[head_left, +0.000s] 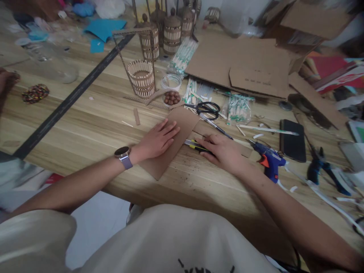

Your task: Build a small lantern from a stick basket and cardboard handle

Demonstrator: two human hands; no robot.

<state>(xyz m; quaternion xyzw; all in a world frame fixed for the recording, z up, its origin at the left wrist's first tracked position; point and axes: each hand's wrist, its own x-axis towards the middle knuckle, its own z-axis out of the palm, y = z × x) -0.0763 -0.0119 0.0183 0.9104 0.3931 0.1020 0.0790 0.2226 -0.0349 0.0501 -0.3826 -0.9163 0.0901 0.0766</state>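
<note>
My left hand (156, 141), with a watch on its wrist, lies flat with fingers spread on a brown cardboard piece (186, 120). The cardboard runs slantwise on the table, one corner toward my body. Just right of it, my right hand (220, 151) has its fingers closed over a yellow and black utility knife (196, 145). The knife's blade end points left and reaches the cardboard's edge. My palm hides the rear of its handle. Beyond the knife lie a pen (216, 126) and black-handled scissors (209, 109).
A blue glue gun (270, 161), a phone (292, 140) and pliers (318, 167) lie at right. Farther back are a stick basket (141, 79), a tub of brown beads (172, 98) and cardboard sheets (241, 60). A long black ruler (74, 96) crosses the left side.
</note>
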